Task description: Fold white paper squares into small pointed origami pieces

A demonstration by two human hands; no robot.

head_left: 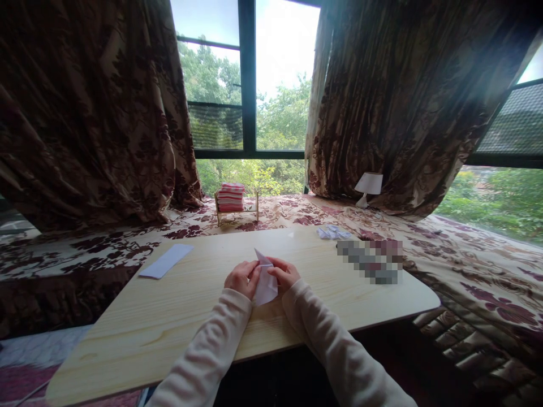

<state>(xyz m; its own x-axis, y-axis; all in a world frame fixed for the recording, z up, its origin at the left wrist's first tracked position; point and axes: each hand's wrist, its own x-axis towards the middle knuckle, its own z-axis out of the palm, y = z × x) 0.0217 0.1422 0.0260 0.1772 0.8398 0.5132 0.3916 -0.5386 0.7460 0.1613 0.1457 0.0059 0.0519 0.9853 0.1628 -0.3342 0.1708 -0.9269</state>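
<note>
A folded white paper (266, 282) is being pinched at the centre of the wooden surface (178, 316) by the left hand (242, 278) and right hand (285, 273). A paper strip (166, 260) is lying at ten o'clock.

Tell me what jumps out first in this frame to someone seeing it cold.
Dead centre, the left hand and right hand pinch a folded white paper between them over the pale wooden table. Behind, a bright window with green trees glares between heavy brown floral curtains. Smaller catches: a white paper strip at the table's left edge and a tiny white lamp on the ledge to the right.
</note>
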